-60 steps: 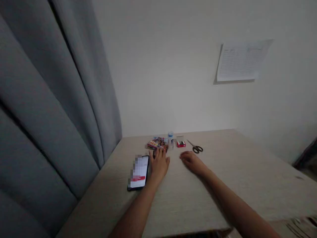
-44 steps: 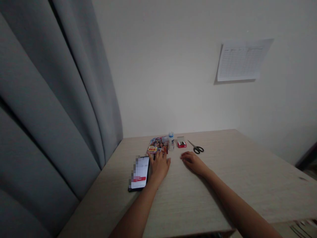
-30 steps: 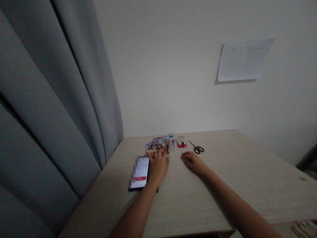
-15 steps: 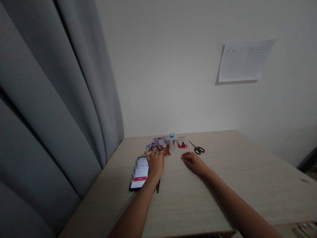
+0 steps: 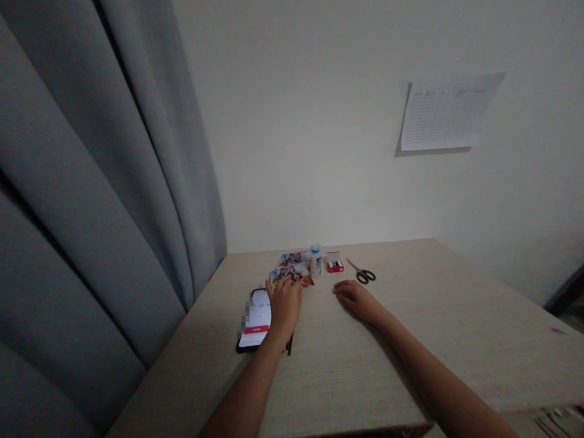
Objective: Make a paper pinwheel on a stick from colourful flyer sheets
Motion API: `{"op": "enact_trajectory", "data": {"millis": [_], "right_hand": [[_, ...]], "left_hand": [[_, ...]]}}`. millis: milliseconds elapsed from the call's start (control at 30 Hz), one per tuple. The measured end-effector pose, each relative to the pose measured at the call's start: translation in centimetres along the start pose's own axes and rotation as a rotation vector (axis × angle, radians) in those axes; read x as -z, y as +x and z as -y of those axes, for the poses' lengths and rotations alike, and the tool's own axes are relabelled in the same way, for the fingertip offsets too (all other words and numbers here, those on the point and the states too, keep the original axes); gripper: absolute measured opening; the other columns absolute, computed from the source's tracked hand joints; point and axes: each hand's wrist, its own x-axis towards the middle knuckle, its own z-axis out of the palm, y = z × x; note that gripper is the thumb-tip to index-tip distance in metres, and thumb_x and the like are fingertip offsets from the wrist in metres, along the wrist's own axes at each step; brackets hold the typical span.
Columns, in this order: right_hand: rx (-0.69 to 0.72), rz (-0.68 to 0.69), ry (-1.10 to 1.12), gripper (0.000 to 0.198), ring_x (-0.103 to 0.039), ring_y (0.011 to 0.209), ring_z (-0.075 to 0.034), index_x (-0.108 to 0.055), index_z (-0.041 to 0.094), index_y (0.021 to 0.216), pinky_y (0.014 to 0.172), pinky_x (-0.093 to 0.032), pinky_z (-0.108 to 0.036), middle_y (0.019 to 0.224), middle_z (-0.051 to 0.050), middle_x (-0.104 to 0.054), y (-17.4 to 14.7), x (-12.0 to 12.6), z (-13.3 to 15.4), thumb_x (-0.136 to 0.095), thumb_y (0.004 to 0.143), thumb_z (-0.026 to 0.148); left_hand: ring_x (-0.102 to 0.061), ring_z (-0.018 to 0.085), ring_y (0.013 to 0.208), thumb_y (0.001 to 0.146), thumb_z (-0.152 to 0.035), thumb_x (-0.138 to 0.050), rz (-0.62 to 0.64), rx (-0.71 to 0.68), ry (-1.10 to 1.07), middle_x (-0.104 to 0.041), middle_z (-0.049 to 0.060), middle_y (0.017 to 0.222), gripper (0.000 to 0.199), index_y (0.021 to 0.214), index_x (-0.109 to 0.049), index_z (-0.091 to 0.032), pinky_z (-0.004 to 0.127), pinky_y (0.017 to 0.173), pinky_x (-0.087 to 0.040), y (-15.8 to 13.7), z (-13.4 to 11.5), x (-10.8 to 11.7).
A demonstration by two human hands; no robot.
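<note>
My left hand [image 5: 286, 304] is palm down with its fingers apart. Its fingertips rest at the near edge of a colourful printed picture sheet [image 5: 292, 271], and a second printed sheet [image 5: 294, 257] lies behind that one. Left of this wrist is a phone [image 5: 255, 322] with a lit screen, partly covered by the hand. Thin dark sticks [image 5: 289, 345] poke out beside the forearm. My right hand [image 5: 358, 299] lies on the table, fingers loosely bent and holding nothing visible. Beyond it are black-handled scissors [image 5: 364, 275], a small red box [image 5: 335, 266] with its lid up, and a blue-capped clear bottle [image 5: 316, 261].
The pale wooden table [image 5: 456, 316] meets a white wall [image 5: 319, 121] at the back. A printed form [image 5: 449, 115] hangs on the wall. Grey curtains [image 5: 114, 182] line the left side. A dark object [image 5: 568, 292] shows at the far right edge.
The near picture sheet lies slightly differently under my left fingertips, its far edge a little closer to me. My right hand stays in place. The whole view has shifted slightly.
</note>
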Motion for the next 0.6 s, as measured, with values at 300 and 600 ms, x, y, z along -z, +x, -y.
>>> {"op": "enact_trajectory", "data": {"millis": [300,600], "right_hand": [[-0.020,0.015,0.002,0.027,-0.064,0.112,-0.026,-0.075,0.018,0.107,0.104,-0.046,-0.042,0.117,-0.012,-0.073,-0.3,1.3,0.6,-0.054,0.092,0.025],[-0.135,-0.032,0.057,0.028,-0.068,0.105,-0.026,-0.074,0.018,0.109,0.098,-0.051,-0.041,0.112,-0.013,-0.074,-0.6,1.9,-0.2,-0.055,0.090,0.025]], "left_hand": [[-0.059,0.027,0.111,0.097,-0.030,-0.056,0.064,-0.107,-0.066,-0.073,0.005,0.108,0.020,0.103,-0.075,-0.029,0.061,0.116,-0.019,-1.9,-2.5,2.0],[-0.059,0.026,0.113,0.090,-0.028,-0.066,0.282,-0.152,-0.236,-0.072,0.005,0.110,0.016,0.099,-0.079,-0.030,0.051,0.110,-0.031,-2.0,-3.2,1.2]]}}
